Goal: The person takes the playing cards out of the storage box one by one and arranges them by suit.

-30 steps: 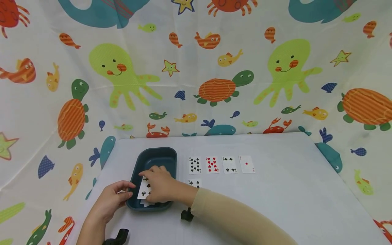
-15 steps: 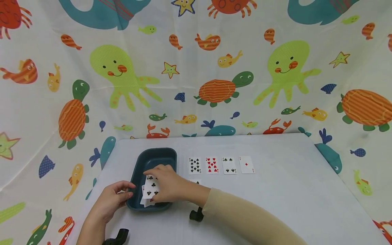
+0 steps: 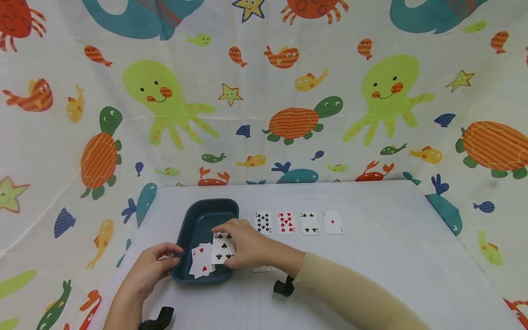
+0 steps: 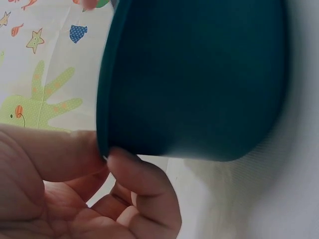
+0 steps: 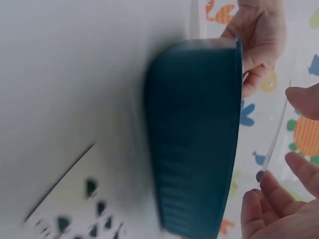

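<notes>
Above the tray's [image 3: 194, 220] near end, the right hand [image 3: 247, 243] pinches a clubs card [image 3: 223, 247]; the left hand [image 3: 150, 270] grips its rim.

Lower card [image 3: 262, 268] (mostly hidden)

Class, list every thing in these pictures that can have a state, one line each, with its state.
Club card: lifted, pinched by right hand.
Tray: upright on table, rim gripped by left hand.
Cards in tray: face up, fanned.
Four-card row: flat, face up.
</notes>
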`<action>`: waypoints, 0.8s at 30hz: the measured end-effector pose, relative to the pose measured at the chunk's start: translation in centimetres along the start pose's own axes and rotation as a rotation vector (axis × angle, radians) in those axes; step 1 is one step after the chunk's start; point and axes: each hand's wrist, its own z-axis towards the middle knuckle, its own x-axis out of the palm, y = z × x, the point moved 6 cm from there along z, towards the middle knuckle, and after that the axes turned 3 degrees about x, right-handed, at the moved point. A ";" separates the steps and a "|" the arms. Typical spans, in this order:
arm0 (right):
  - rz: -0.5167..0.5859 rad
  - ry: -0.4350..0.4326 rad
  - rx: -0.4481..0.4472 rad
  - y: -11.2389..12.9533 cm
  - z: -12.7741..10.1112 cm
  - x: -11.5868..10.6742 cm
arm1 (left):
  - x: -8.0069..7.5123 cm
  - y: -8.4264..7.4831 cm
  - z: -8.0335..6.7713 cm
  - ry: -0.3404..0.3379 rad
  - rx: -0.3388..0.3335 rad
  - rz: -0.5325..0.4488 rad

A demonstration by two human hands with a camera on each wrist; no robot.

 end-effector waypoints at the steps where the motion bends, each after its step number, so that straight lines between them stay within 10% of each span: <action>1: 0.003 -0.001 0.006 -0.3 -0.3 -0.2 | 0.0 0.0 0.0 0.000 0.000 -0.001; 24: 0.039 -0.052 0.087 -9.3 -7.7 -2.7 | 0.1 0.1 -0.2 -0.011 0.008 -0.022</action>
